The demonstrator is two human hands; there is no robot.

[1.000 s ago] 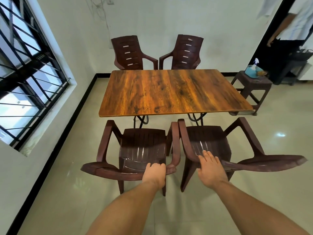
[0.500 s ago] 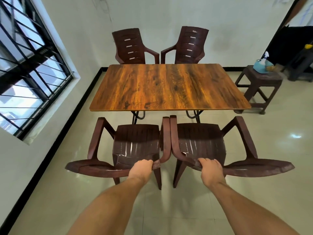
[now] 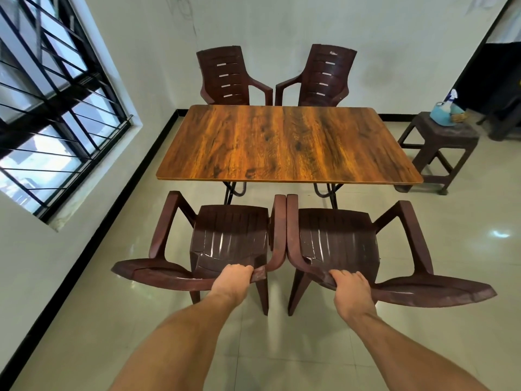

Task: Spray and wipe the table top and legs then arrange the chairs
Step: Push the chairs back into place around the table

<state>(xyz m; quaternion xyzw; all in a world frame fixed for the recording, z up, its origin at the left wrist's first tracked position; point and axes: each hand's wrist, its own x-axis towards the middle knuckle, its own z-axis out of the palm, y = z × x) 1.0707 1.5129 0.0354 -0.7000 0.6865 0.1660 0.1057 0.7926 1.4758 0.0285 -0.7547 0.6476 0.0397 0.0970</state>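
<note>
Gripping cracked maroon chairs [image 3: 229,238], armrests touching.

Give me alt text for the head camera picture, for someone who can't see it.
A person's left hand grips the backrest of the near left chair and the right hand that of the near right chair, side by side at a wooden table. A far left chair and far right chair face them; a spray bottle sits on a stool.
</note>
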